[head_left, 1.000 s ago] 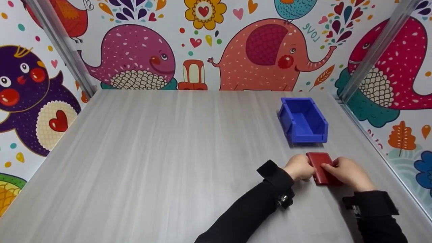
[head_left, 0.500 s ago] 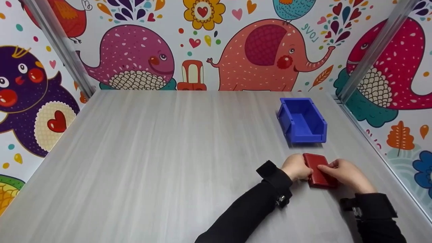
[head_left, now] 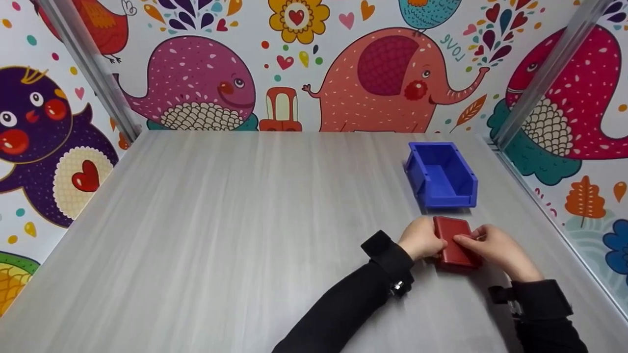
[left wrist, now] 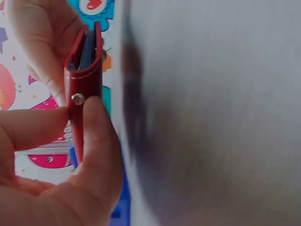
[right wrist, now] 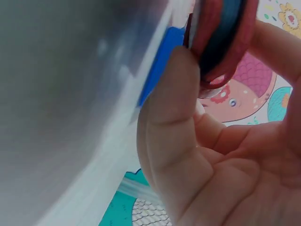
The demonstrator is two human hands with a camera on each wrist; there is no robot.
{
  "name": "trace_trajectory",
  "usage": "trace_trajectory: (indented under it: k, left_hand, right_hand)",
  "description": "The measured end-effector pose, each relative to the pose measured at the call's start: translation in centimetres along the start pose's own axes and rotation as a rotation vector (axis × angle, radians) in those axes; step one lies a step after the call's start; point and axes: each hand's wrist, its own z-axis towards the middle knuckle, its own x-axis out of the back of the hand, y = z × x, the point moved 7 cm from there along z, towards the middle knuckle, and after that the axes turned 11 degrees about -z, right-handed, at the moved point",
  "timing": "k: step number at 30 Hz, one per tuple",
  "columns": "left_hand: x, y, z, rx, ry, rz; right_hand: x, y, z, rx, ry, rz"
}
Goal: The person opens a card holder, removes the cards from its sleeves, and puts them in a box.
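Observation:
A red leather card wallet (head_left: 455,242) is held between both hands near the table's right side. My left hand (head_left: 421,239) pinches its left edge, thumb on one face and finger on the other. The right hand (head_left: 500,249) grips the opposite edge, its thumb lying on the upper cover. In the left wrist view the wallet (left wrist: 83,89) shows a folded spine with a metal stud and dark sleeves between its covers. The right wrist view shows the wallet's (right wrist: 211,33) open edge, with dark layers between the red covers, held by thumb and fingers.
A blue plastic bin (head_left: 450,201) stands just beyond the hands, its low front facing them. The grey table (head_left: 221,235) stretches far to the left. Printed panels and metal posts (head_left: 549,73) border the back and sides.
Both hands have shifted a little to the left with the wallet between them. The grip of each hand looks the same, and the blue bin has stayed in place.

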Motion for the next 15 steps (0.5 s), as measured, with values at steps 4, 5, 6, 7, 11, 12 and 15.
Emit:
trace_trajectory:
  k: [4, 5, 6, 7, 11, 12, 15]
  left_hand:
    - [1.4, 0.2, -0.2, -0.078, -0.020, 0.004]
    - [1.9, 0.2, -0.3, -0.092, -0.025, 0.005]
    - [2.3, 0.1, -0.3, -0.103, -0.031, 0.004]
    - [2.7, -0.1, -0.4, -0.106, -0.035, -0.005]
    - [4.6, -1.0, -0.8, -0.108, -0.038, -0.073]
    - [5.1, -1.3, -0.9, -0.108, -0.037, -0.101]
    - [6.6, -2.5, -1.2, -0.100, -0.025, -0.179]
  right_hand:
    - [0.1, -1.5, -0.1, 0.023, 0.019, 0.029]
    - [0.0, -1.9, -0.1, 0.027, 0.016, 0.037]
    - [-0.1, -2.4, -0.1, 0.031, 0.014, 0.046]
    - [-0.1, -2.8, 0.0, 0.039, 0.013, 0.053]
    - [-0.6, -4.8, 0.5, 0.073, 0.023, 0.078]
    - [-0.7, -5.3, 0.6, 0.084, 0.031, 0.085]
    - [-1.3, -6.9, 1.1, 0.119, 0.050, 0.105]
